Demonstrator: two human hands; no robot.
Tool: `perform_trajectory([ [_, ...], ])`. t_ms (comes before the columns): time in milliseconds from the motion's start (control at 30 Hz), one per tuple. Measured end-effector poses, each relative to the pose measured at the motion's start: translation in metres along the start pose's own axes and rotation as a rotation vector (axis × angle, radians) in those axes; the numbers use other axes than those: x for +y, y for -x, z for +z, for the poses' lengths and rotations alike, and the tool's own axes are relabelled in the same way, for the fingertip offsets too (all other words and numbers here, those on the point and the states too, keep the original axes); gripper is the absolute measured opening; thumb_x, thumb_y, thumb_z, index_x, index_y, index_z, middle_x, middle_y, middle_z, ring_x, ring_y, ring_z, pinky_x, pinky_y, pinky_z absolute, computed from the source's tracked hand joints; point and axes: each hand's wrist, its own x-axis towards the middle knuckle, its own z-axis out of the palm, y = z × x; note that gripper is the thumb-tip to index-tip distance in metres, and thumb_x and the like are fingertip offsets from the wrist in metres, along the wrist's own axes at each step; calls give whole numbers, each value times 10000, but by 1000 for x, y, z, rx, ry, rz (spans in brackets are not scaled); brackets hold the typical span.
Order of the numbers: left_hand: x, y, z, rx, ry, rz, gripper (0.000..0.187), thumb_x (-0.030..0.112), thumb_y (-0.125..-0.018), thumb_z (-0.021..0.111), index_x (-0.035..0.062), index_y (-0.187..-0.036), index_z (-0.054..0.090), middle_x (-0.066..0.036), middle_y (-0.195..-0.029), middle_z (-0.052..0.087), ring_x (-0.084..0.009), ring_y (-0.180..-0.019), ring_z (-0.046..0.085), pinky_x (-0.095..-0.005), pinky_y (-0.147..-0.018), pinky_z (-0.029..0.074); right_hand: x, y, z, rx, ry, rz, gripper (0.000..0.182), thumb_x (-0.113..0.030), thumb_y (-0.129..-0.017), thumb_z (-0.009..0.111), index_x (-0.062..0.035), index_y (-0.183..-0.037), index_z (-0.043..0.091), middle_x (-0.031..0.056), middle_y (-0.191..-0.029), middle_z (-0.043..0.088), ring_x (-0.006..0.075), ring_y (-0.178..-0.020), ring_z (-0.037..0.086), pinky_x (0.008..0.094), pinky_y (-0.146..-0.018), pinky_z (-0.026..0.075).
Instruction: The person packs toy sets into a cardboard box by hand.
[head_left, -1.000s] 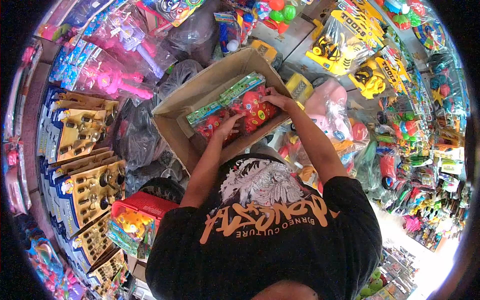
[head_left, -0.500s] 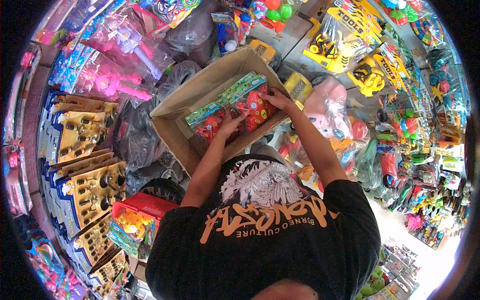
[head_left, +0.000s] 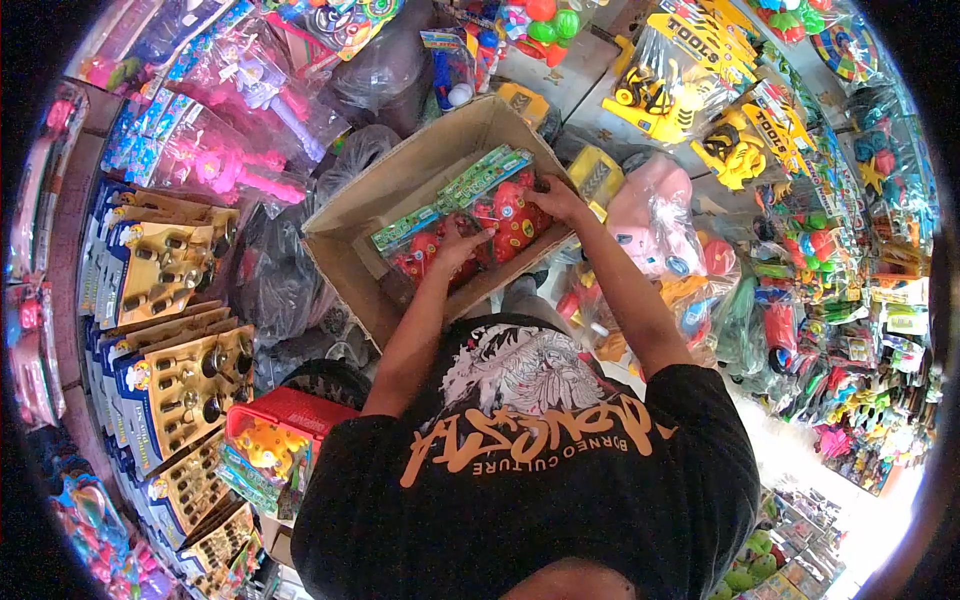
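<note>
Inside an open cardboard box point(head_left: 345, 215), two bagged red toys lie side by side, each with a green printed header card along its top. My left hand point(head_left: 458, 250) is closed over the inner edge of the left bagged toy point(head_left: 422, 250), its thumb reaching toward the other pack. Some of its fingertips are hidden among the plastic. The right bagged toy point(head_left: 512, 222), red with round coloured stickers, is gripped at its right side by my right hand point(head_left: 556, 202), with the fingers curled onto it near the box wall.
Brown carded toy sets point(head_left: 170, 265) hang in rows on the left. A red basket point(head_left: 290, 410) with an orange toy stands below the box. Yellow bagged tool toys point(head_left: 660, 95) lie at the upper right, pink bagged toys point(head_left: 655, 215) right of the box.
My left hand has shifted very slightly over the packs, and the right fingers have curled a little more at the right pack's edge. The box stays in place.
</note>
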Motion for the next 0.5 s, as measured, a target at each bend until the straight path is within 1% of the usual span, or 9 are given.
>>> perform_trajectory([
  [67, 2, -5, -7, 9, -40, 4, 1172, 381, -591, 837, 57, -1410, 63, -206, -1325, 372, -315, -1181, 434, -415, -875, 459, 14, -13, 0, -24, -54, -75, 943, -494, -705, 689, 71, -1342, 286, 242, -1301, 436, 298, -1187, 457, 359, -985, 373],
  [133, 0, -9, -12, 55, -99, 168, 1188, 384, -579, 842, 36, -1409, 65, -228, -1313, 378, -310, -1171, 438, -385, -935, 406, 7, -5, -1, -51, -109, -144, 952, -504, -706, 687, 76, -1342, 281, 245, -1313, 422, 300, -1199, 445, 362, -992, 365],
  [233, 22, 19, -15, 101, -43, 158, 1179, 402, -581, 837, 17, -1403, 85, -246, -1315, 368, -313, -1173, 429, -377, -990, 348, 2, 10, 1, 63, -38, -34, 971, -522, -713, 680, 87, -1344, 264, 249, -1340, 385, 301, -1237, 403, 361, -1021, 330],
  [333, 18, 16, -28, 95, 4, 85, 1146, 394, -602, 828, 19, -1401, 97, -260, -1325, 351, -301, -1184, 418, -383, -972, 360, 7, 15, 5, 125, 22, -73, 969, -524, -730, 668, 89, -1350, 247, 253, -1366, 347, 303, -1274, 353, 354, -1046, 296],
  [367, 15, 16, -29, 98, -2, 83, 1146, 394, -602, 828, 19, -1401, 97, -260, -1325, 351, -301, -1184, 418, -383, -972, 360, 10, 18, 6, 126, -4, -164, 943, -510, -747, 660, 75, -1357, 243, 246, -1365, 350, 298, -1282, 341, 355, -1051, 286],
  [400, 26, 29, -27, 143, 49, 127, 1058, 392, -650, 794, 34, -1394, 134, -247, -1327, 356, -293, -1187, 415, -388, -962, 363, 11, 22, 9, 126, -32, -255, 918, -495, -764, 651, 62, -1365, 239, 239, -1365, 353, 294, -1289, 329, 356, -1057, 277],
  [433, 35, 38, -27, 185, 98, 175, 970, 391, -697, 761, 49, -1388, 172, -235, -1329, 361, -284, -1191, 413, -393, -952, 367, 7, 30, 10, 125, -42, -258, 918, -495, -764, 651, 62, -1365, 239, 239, -1365, 353, 294, -1289, 329, 356, -1057, 277],
  [467, 41, 46, -27, 185, 88, 178, 970, 391, -697, 761, 49, -1388, 172, -235, -1329, 361, -284, -1191, 413, -393, -952, 367, 5, 41, 8, 101, -108, -314, 851, -452, -787, 646, 40, -1365, 259, 219, -1352, 375, 283, -1281, 340, 362, -1053, 284],
  [500, 47, 53, -26, 167, 109, 210, 858, 398, -743, 713, 66, -1366, 226, -203, -1330, 372, -272, -1180, 422, -382, -930, 377, -2, 55, 2, 81, -172, -373, 787, -408, -810, 641, 17, -1365, 279, 199, -1340, 397, 271, -1273, 350, 367, -1049, 291],
])
